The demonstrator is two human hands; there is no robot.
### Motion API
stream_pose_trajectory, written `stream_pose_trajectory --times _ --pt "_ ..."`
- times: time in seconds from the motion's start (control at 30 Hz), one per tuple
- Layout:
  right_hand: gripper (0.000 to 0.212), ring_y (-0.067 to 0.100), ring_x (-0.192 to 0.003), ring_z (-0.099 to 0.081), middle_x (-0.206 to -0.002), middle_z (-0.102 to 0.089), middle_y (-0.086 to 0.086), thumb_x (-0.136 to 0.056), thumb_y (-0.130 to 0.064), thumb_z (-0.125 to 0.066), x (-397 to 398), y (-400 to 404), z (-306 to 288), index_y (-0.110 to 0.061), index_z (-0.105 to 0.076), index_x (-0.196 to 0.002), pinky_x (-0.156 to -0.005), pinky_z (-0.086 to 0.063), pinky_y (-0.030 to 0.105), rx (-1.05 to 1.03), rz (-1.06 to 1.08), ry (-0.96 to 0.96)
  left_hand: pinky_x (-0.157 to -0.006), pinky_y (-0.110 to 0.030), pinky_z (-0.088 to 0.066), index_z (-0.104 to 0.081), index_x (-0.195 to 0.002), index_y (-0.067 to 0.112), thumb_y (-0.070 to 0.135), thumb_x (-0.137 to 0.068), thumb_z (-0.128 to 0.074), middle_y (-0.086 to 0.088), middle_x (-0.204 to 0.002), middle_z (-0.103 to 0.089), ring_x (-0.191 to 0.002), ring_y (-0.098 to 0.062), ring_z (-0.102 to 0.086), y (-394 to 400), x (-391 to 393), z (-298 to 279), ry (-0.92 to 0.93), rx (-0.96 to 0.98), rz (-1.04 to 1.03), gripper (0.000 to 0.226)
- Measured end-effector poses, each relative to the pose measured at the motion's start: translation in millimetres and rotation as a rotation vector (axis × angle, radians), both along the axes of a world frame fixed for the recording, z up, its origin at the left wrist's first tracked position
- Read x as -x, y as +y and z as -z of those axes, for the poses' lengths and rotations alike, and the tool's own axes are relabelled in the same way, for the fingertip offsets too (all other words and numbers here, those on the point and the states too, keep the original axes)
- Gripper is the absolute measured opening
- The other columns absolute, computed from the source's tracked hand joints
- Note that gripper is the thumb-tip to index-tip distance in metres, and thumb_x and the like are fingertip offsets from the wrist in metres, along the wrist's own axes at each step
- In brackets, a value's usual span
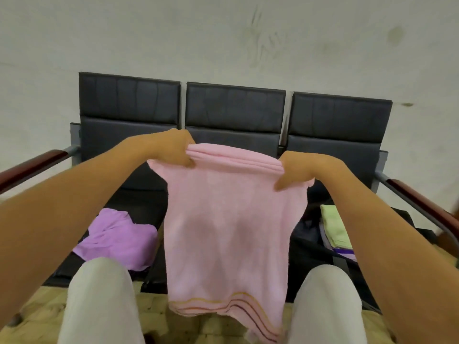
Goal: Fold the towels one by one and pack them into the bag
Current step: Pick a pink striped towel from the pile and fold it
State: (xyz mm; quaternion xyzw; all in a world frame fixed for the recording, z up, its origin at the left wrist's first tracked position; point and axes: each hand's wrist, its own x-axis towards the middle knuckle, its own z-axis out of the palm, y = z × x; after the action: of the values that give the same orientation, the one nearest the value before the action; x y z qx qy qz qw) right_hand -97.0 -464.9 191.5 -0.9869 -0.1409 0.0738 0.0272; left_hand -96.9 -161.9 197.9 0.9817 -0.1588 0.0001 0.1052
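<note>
Nearest, two knees in pale trousers are seen, and between them the striped hem of a pink towel hangs free. The towel is held up in the air by its doubled top edge, presumably so that its weight draws it flat for the next fold. That edge is pinched at one corner by the left hand and at the other by the right hand, fingers curled over the cloth. Lower down, a crumpled purple towel lies unfolded on the black bench seat. Opposite, a dark bag stands open on the seat, with a folded green towel stacked inside on others.
</note>
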Motion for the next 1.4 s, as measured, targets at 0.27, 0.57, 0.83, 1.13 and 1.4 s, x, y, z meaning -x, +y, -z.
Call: stream_pose_trajectory --times 0.27,0.57,0.83,1.13,1.4 --pt "0.003 0.027 -0.074 -0.055 -0.085 -0.057 0.006 -0.089 -0.014 -0.06 -99 18 11 -0.013 -0.059 -0.091 -0.063 -0.041 0.034 -0.041 0.113 -0.223 -0.056 -0.035 -0.047 -0.063 -0.075 0.017 0.016 -0.083 -0.061 -0.006 -0.072 -0.061 -0.062 -0.023 -0.058 10 -82 9 -0.191 -0.068 -0.148 0.008" --pt "0.018 0.025 -0.066 -0.047 -0.067 -0.043 0.002 -0.095 0.002 -0.046 -186 32 -47 -0.011 -0.051 -0.084 -0.062 -0.038 0.037 -0.017 0.193 -0.779 -0.066 -0.041 -0.05 -0.059 -0.083 0.012 0.008 -0.081 -0.055 -0.009 -0.076 -0.057 -0.071 -0.031 -0.056 12 -164 -57 -0.614 -0.022 -0.237 0.006" --pt "0.006 0.032 -0.083 -0.057 -0.08 -0.054 0.008 -0.083 -0.006 -0.057 -156 20 -7 -0.01 -0.061 -0.084 -0.077 -0.041 0.041 0.041 -0.041 -0.777 -0.06 -0.035 -0.049 -0.062 -0.079 0.017 0.017 -0.082 -0.059 -0.005 -0.073 -0.061 -0.068 -0.028 -0.061 13 -133 -14 -0.41 -0.021 -0.113 0.005" --pt "0.02 0.027 -0.071 -0.064 -0.074 -0.063 0.002 -0.075 -0.029 -0.063 -80 9 143 -0.019 -0.053 -0.062 -0.063 -0.056 0.037 -0.065 0.028 -0.045 -0.046 -0.019 -0.043 -0.06 -0.064 0.021 0.041 -0.077 -0.066 0.007 -0.061 -0.059 -0.053 -0.012 -0.055 17 -64 125 0.357 -0.083 0.017 0.024" --pt "0.032 0.016 -0.07 -0.05 -0.071 -0.048 -0.005 -0.082 -0.038 -0.074 -57 -13 247 -0.012 -0.059 -0.071 -0.063 -0.042 0.032 -0.193 -0.098 0.119 -0.071 -0.027 -0.048 -0.069 -0.082 0.018 0.031 -0.088 -0.069 0.009 -0.077 -0.06 -0.074 -0.011 -0.058 36 -38 246 0.561 0.115 0.084 0.014"
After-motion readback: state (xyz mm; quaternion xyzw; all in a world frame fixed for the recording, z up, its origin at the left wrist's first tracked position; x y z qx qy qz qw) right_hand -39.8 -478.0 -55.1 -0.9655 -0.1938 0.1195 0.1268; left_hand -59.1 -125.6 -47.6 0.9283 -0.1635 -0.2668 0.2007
